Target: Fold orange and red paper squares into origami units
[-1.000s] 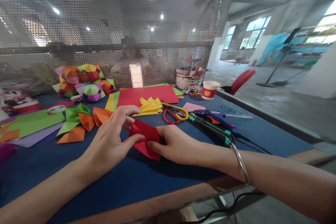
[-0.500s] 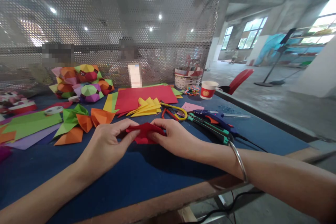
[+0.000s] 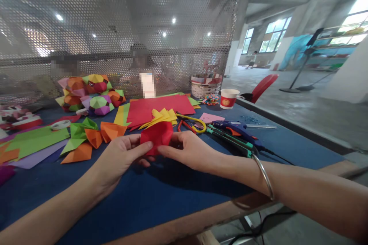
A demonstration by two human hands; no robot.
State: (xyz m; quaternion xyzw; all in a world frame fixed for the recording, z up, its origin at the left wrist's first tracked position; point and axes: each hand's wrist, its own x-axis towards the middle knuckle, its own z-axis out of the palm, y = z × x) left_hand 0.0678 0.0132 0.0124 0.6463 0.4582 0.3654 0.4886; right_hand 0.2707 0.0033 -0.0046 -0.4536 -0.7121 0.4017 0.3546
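We see the blue table [image 3: 138, 206] below. Our left hand [image 3: 120, 160] and right hand [image 3: 192, 151] both pinch the red paper [image 3: 156, 134], so neither is nearer. It is up over the table, between them, flat side toward us. We can't tell its long way.

The held paper [image 3: 156, 134] is red, the tabletop [image 3: 138, 199] dark blue.

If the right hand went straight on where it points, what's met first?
Beyond the red folded paper it holds, probably the left hand, gripping the other side; exact depth is unclear.
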